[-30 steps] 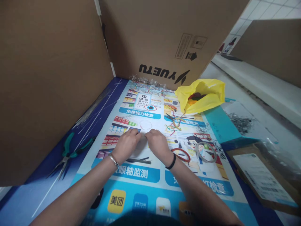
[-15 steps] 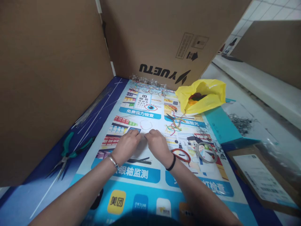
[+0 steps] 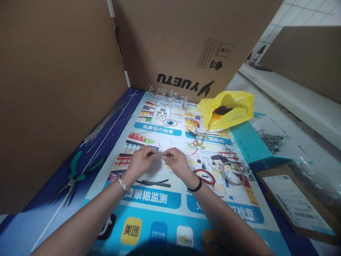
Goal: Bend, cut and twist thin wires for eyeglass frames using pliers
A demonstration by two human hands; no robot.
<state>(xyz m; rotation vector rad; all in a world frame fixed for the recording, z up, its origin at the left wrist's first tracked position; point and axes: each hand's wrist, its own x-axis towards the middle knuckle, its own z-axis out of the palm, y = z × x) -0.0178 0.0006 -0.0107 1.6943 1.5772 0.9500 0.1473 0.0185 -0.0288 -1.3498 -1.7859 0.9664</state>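
Just above the printed sheet [image 3: 170, 170], my left hand [image 3: 141, 161] and my right hand [image 3: 178, 163] face each other, fingertips a small gap apart. Each has thumb and forefinger pinched together; whatever sits between them is too fine to make out. Beyond the fingertips lies a thin pale loop of thread or wire [image 3: 165, 142]. To the right of my right hand are a red coil [image 3: 204, 176] and a larger grey coil [image 3: 233, 173]. Small scissors with yellowish handles [image 3: 197, 138] rest farther back among red, green and yellow strands.
Teal-handled pliers [image 3: 74, 174] lie open at the left. Cardboard panels [image 3: 186, 42] wall off the left and back, with tangled wire bits [image 3: 167, 95] along the base. A yellow bag [image 3: 234, 106], a teal box [image 3: 247, 144] and a labelled parcel [image 3: 295, 202] stand on the right.
Both hands have rolled so that the pinched thumbs and forefingers show, where their backs were uppermost before. The left hand has shifted slightly left.
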